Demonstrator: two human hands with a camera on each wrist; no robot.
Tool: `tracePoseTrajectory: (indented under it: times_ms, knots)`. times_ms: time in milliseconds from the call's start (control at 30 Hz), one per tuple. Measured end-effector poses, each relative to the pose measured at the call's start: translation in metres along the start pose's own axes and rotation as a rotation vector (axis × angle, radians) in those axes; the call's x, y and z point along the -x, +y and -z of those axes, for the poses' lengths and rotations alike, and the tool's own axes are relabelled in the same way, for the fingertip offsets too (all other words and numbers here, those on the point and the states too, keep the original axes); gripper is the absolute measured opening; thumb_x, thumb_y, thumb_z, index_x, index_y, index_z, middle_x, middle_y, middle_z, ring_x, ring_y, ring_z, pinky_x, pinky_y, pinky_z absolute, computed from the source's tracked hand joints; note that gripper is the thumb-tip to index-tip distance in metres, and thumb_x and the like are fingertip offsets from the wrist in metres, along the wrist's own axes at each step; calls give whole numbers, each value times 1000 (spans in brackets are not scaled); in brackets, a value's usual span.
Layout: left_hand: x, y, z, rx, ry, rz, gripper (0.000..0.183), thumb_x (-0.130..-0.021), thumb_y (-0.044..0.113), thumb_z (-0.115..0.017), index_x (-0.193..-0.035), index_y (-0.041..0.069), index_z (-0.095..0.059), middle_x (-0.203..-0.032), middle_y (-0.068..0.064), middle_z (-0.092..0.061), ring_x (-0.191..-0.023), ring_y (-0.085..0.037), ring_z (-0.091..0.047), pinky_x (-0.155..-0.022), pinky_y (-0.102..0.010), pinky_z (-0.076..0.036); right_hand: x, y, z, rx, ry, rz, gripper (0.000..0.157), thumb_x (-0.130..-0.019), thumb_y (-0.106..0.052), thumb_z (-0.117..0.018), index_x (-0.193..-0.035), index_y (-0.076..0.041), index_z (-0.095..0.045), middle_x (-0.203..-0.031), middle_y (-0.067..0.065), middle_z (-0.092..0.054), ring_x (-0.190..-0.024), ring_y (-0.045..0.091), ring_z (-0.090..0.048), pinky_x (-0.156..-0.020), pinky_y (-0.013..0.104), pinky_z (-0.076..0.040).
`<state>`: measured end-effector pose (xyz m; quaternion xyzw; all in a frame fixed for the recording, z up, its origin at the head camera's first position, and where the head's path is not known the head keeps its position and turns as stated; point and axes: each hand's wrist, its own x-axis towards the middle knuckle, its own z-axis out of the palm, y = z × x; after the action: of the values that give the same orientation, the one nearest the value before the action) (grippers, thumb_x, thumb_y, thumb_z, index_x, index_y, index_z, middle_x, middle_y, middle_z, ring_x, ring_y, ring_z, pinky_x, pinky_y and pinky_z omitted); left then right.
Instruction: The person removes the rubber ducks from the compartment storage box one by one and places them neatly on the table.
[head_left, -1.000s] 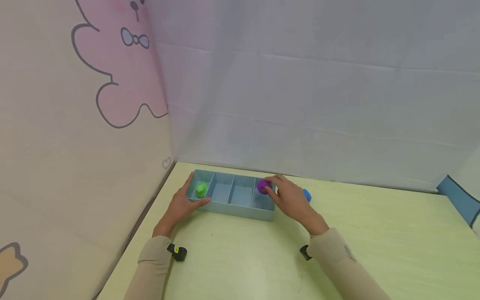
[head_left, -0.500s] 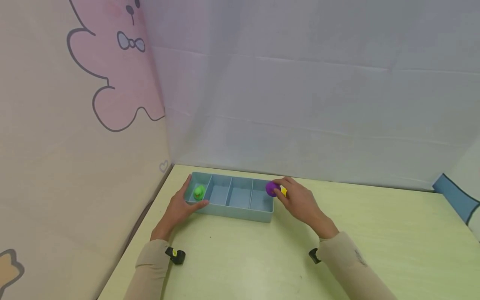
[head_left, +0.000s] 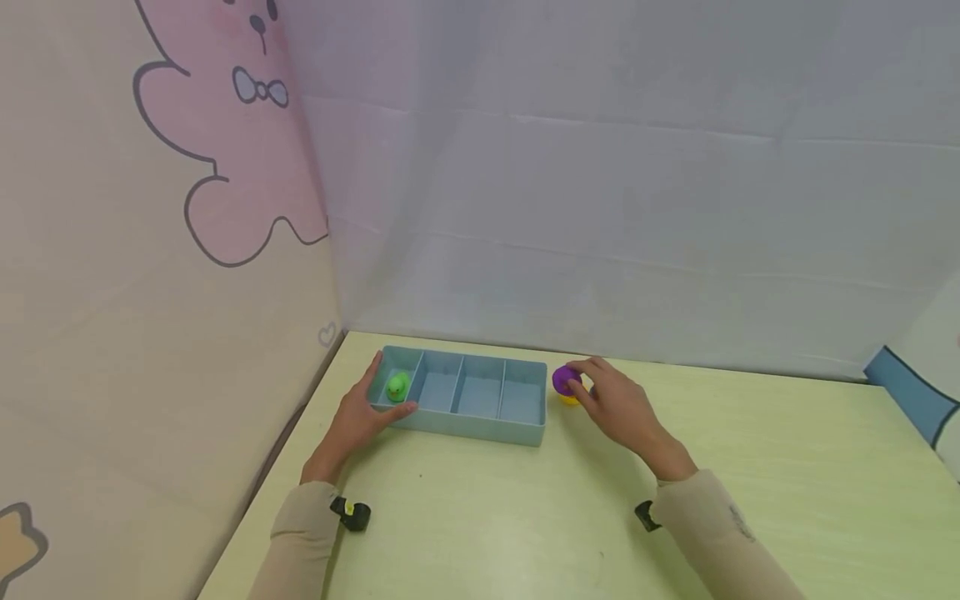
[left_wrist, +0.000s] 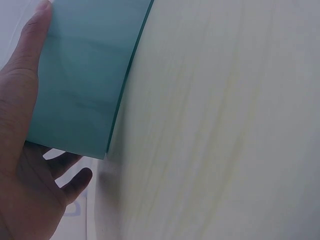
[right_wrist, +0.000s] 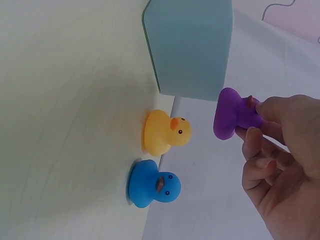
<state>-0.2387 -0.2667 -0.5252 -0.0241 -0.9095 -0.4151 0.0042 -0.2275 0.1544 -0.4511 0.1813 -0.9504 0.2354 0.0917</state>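
Note:
My left hand (head_left: 358,417) holds the left end of a pale blue divided tray (head_left: 480,426), thumb along its front wall and fingers at its end wall. A green rubber duck (head_left: 397,386) sits in the tray's leftmost compartment. Just past the tray's right end, my right hand (head_left: 621,410) pinches a purple rubber duck (right_wrist: 231,114) between thumb and fingers, raised off the table. Below it, a yellow rubber duck (right_wrist: 158,132) stands on the table, mostly covered in the head view. Beside that is a blue rubber duck (right_wrist: 145,183), hidden from the head camera by my right hand.
The light wood-look table (head_left: 480,525) spreads in front of and to the right of the tray. A pale cloth wall (head_left: 600,208) rises close behind, and another with a pink bear print (head_left: 247,158) stands at the left.
My right hand has carried the purple duck rightward, from over the tray's rightmost compartment to beyond its right end. My left hand stays at the tray's left end.

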Motion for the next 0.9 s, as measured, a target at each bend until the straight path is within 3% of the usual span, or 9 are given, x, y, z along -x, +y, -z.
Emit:
tracePoseTrajectory:
  times_ms: [267,500,900]
  knots:
    - [0,-3,-2,2,1,-6,117,-81,61,-79,-165,34,-3,-173,-9,-15,-158,-43,-21,-122,-67,-28,6,11,2,18,19,14,27,-101,-23,-64,-125,-11,-69,-111,6,-69,-71,10,-56,-61,27,-48]
    - [-1,-3,-3,1,0,7,116,-81,62,-78,-165,35,-3,-174,-9,-15,-158,-43,-20,-123,-68,-27,11,22,6,29,12,0,28,-102,-23,-63,-126,-9,-69,-113,9,-70,-75,14,-60,-66,35,-56]
    - [0,-2,-2,-14,-1,-3,116,-82,61,-78,-165,35,-2,-174,-9,-15,-158,-44,-21,-122,-67,-28,20,41,14,26,25,-22,28,-103,-22,-62,-128,-10,-67,-116,10,-69,-69,8,-54,-55,24,-44]
